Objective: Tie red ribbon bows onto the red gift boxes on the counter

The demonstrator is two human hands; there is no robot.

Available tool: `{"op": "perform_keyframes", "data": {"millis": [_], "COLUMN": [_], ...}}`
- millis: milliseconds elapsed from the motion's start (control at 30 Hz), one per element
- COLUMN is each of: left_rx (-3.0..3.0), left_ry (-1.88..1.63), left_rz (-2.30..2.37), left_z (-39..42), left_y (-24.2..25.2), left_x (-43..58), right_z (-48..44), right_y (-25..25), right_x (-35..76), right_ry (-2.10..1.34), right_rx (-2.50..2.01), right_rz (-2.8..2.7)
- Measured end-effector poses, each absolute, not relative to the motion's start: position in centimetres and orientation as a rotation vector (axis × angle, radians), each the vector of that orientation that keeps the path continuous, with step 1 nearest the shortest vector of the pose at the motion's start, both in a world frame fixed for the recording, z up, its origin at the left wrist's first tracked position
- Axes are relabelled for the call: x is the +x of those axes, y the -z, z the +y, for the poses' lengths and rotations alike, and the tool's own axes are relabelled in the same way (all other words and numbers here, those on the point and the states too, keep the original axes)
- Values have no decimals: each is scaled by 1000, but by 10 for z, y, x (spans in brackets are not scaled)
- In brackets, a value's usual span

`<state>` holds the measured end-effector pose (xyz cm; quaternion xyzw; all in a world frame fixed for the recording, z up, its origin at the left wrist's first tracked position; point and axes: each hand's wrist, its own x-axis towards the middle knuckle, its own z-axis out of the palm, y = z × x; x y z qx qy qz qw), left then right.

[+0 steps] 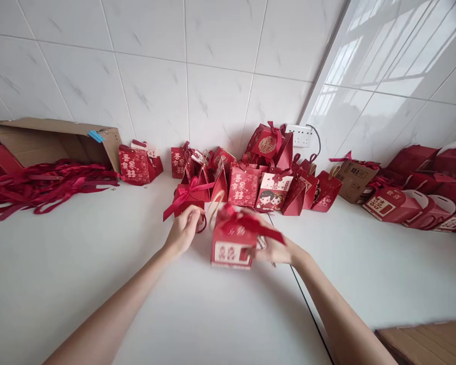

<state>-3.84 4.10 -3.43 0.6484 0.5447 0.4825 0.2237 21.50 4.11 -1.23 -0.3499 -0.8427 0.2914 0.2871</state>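
A small red gift box with a white label stands on the white table in front of me. A red ribbon lies across its top, blurred by motion. My right hand is closed on the ribbon's right end, beside the box. My left hand pinches the ribbon's other end to the left of the box, just in front of a finished box with a bow.
Several finished red gift boxes crowd the back corner by a wall socket. More red boxes lie at the right. An open cardboard carton and a heap of red ribbons sit at the left. A cardboard edge shows bottom right.
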Motion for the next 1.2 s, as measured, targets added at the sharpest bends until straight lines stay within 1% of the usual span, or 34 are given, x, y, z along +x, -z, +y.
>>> {"op": "perform_keyframes", "data": {"millis": [133,233,433,533,600,700,767,833,900,967,1100,1200], "left_rx": [1575,1666,1978,2025,2013,2024,2068,2138,2209,2237,2063,1957], "left_ry": [-1204,-1174,-1224,-1254,-1266,-1274,-1319,-1397,-1477,-1520,-1497,-1496], "left_rz": [1343,1258,1315,1302,1306,1315,1286,1245,1208,1187,1280,1292], "left_z": [38,29,18,19,19,17,16,13,11,7,2,0], "left_y": [32,26,24,27,28,28,28,28,26,23,17,18], "left_x": [-34,-26,-16,-15,-14,-12,-12,-12,-11,-8,1,5], "right_z": [37,35,26,28,30,27,21,15,10,9,9,9], "right_y": [10,8,15,12,7,0,-1,1,4,7,8,8], "right_x": [206,204,211,227,237,238,229,217,207,203,203,202], "right_ry": [-948,-1056,-901,-1110,-1213,-1126,-1098,-1152,-1193,-1144,-919,-946], "right_rx": [-803,-798,-761,-735,-720,-899,-1083,-1167,-1151,-1149,-1116,-1041], "right_rz": [-2350,-2289,-2187,-2137,-2006,-1815,-1843,-1912,-1928,-1918,-1855,-1810]}}
